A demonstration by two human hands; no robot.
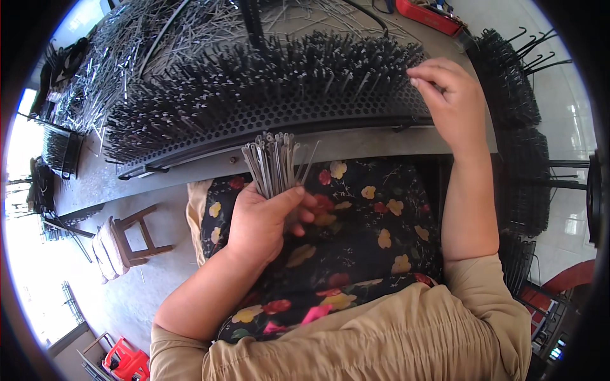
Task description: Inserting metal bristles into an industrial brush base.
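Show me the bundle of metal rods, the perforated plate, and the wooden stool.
rod bundle [272, 159]: head view, on the upper rod ends above the left hand.
perforated plate [279, 117]: head view, on its bare holed front strip.
stool [136, 236]: head view, on its wooden legs.

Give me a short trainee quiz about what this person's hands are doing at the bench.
1. True or false: the left hand grips a bundle of thin metal rods.
2. Where are the right hand fingertips: A) on the wooden stool, B) at the right end of the perforated tray packed with upright rods, C) on the red box?
3. What covers the person's lap?

Key: 1 true. 2 B. 3 A dark floral cloth.
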